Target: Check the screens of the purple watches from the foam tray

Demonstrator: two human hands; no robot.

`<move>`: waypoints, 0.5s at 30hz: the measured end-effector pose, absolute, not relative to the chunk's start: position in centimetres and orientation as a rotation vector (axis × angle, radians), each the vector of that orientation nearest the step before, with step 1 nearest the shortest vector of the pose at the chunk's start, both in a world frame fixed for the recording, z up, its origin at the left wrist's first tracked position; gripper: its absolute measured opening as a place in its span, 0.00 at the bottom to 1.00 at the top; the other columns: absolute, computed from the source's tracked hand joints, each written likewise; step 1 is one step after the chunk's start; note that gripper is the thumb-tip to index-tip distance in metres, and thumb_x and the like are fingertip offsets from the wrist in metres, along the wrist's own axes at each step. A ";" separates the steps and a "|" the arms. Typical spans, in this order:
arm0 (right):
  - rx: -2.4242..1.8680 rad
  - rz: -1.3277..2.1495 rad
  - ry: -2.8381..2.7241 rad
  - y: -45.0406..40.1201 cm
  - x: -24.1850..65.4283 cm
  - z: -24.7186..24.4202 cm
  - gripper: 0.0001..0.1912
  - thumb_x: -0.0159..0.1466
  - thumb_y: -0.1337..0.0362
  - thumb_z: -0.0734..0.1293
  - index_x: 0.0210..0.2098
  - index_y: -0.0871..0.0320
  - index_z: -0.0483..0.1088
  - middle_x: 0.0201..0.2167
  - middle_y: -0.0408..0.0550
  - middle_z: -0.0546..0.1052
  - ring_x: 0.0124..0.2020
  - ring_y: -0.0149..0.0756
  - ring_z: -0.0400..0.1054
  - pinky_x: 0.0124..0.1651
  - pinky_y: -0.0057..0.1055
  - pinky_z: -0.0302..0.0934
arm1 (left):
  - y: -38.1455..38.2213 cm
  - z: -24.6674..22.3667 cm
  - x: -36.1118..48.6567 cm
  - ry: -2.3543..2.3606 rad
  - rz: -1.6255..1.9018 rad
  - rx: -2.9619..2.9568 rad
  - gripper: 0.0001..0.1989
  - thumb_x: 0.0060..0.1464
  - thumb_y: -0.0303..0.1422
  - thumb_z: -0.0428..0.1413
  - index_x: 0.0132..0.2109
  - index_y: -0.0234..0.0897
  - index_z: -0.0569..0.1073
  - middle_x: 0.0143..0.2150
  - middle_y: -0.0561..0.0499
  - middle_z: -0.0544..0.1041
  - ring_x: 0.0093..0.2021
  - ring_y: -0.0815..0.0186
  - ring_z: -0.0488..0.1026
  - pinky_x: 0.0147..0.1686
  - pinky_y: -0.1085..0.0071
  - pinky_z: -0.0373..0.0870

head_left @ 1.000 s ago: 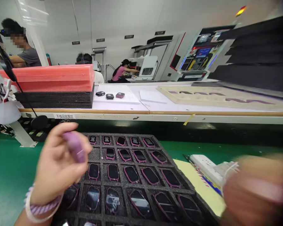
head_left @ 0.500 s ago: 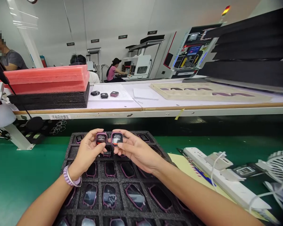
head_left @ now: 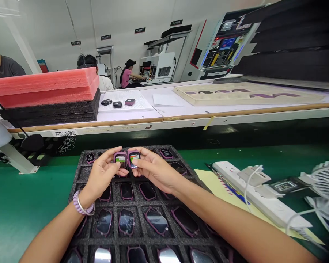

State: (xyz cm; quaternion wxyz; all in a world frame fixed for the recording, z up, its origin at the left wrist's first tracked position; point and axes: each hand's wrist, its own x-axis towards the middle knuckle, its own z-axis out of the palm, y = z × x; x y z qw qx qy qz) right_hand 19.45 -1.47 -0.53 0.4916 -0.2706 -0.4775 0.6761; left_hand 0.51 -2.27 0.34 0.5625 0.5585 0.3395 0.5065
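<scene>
My left hand [head_left: 105, 171] is closed round a purple-framed smartwatch [head_left: 121, 157], its thumb on the lower part of the lit screen. In my right hand [head_left: 153, 170] is a second purple smartwatch [head_left: 134, 156], gripped by the fingers with the thumb over its screen. The two watches are side by side, faces toward me, and both screens show green and white areas. Below them lies a dark foam tray [head_left: 115, 202] with several purple watch bodies in its compartments, such as a dark-screened watch [head_left: 126, 191]. My wrists and forearms cover parts of the tray.
A white power strip [head_left: 257, 193] with plugs and cables lies at the right beside a yellow sheet [head_left: 222, 193]. Behind, a shelf edge [head_left: 120, 128] crosses the view, bearing red foam blocks [head_left: 44, 86], three small watch bodies and a beige tray [head_left: 186, 95]. People sit in the background.
Both watch screens have gone from dark with white text to green and white patterns. The hands have brought the watches slightly closer together, and the camera view has tilted down a little.
</scene>
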 end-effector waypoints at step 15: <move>-0.462 1.432 -1.360 3.6 20.3 9.1 0.19 0.65 0.52 0.71 0.47 0.59 0.71 0.34 0.48 0.75 0.25 0.32 0.68 0.28 0.27 0.63 | 2.3 10.8 1.2 0.599 1.277 1.524 0.21 0.51 0.30 0.58 0.53 0.35 0.75 0.40 0.49 0.78 0.29 0.66 0.80 0.32 0.73 0.80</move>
